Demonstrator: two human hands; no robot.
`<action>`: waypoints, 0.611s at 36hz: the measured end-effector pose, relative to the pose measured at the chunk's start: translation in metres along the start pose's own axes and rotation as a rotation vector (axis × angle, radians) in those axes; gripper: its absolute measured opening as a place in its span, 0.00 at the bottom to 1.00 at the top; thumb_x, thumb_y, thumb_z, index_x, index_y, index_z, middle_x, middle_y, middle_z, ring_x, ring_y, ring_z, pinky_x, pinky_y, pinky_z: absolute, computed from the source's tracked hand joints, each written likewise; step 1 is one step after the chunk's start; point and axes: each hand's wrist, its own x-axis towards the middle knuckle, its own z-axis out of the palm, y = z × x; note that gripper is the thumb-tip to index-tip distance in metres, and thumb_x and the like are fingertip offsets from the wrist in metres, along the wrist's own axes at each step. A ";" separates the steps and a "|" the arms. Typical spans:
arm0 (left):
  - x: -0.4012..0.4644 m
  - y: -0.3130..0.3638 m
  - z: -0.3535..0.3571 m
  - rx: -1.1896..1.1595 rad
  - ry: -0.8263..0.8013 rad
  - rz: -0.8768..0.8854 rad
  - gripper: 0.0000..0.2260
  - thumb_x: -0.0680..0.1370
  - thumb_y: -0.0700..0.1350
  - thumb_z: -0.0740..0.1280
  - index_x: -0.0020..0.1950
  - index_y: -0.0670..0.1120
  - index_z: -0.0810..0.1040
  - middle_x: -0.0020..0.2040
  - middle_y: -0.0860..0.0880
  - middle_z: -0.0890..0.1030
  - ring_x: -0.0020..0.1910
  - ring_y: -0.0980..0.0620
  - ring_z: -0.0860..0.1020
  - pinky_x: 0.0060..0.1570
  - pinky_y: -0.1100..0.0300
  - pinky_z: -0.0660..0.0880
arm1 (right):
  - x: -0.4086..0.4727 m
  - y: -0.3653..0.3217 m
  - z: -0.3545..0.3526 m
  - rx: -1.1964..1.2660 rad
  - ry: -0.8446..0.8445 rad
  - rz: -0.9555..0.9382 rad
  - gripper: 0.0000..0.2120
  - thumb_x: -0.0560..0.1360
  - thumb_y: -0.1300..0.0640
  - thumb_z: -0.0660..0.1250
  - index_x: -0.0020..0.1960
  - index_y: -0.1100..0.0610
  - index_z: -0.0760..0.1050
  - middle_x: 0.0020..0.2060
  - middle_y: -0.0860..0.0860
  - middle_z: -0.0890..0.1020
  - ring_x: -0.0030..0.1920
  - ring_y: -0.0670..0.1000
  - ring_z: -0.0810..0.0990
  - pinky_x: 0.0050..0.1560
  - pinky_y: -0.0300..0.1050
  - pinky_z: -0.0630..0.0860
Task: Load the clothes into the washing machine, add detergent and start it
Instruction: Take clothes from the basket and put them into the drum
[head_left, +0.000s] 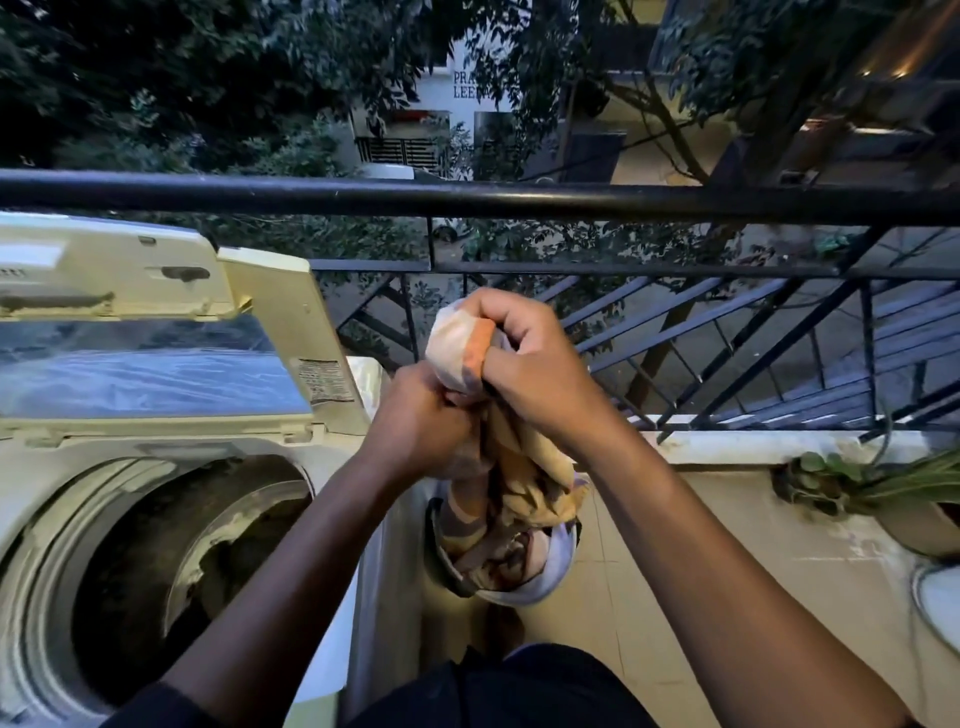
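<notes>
A cream and orange striped cloth (511, 457) hangs bunched in front of me, to the right of the washing machine. My right hand (524, 358) grips its top, fingers curled round the fabric. My left hand (421, 415) grips the cloth lower down on its left side. The cloth's lower end trails into a bucket (556, 566) of clothes on the floor. The top-loading washing machine (47, 467) stands at the left with its lid (156, 364) raised; its drum (208, 545) is dark inside.
A black balcony railing (519, 200) runs across in front, with a low white ledge (753, 447) under it. Potted plants (883, 483) sit at the right on the tiled floor. A pale round object (940, 597) shows at the right edge.
</notes>
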 end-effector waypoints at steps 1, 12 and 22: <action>0.001 -0.001 0.000 -0.044 0.012 -0.002 0.17 0.61 0.59 0.64 0.39 0.48 0.80 0.36 0.48 0.83 0.41 0.44 0.83 0.38 0.49 0.80 | -0.001 0.001 -0.003 -0.008 0.007 0.001 0.08 0.67 0.67 0.67 0.46 0.66 0.78 0.42 0.59 0.79 0.43 0.47 0.77 0.42 0.41 0.75; 0.005 0.007 -0.029 -0.470 0.108 -0.007 0.15 0.78 0.27 0.65 0.44 0.48 0.77 0.31 0.61 0.83 0.35 0.66 0.81 0.39 0.70 0.77 | -0.028 0.081 -0.066 -0.023 -0.165 0.490 0.33 0.75 0.69 0.75 0.74 0.50 0.72 0.65 0.56 0.80 0.64 0.54 0.80 0.62 0.51 0.79; -0.001 0.022 -0.062 -0.422 0.137 0.072 0.13 0.79 0.30 0.66 0.51 0.48 0.80 0.45 0.52 0.85 0.47 0.59 0.85 0.47 0.67 0.80 | -0.047 0.162 -0.039 -0.613 -0.309 0.754 0.18 0.77 0.64 0.65 0.65 0.54 0.78 0.60 0.58 0.81 0.58 0.61 0.80 0.51 0.51 0.76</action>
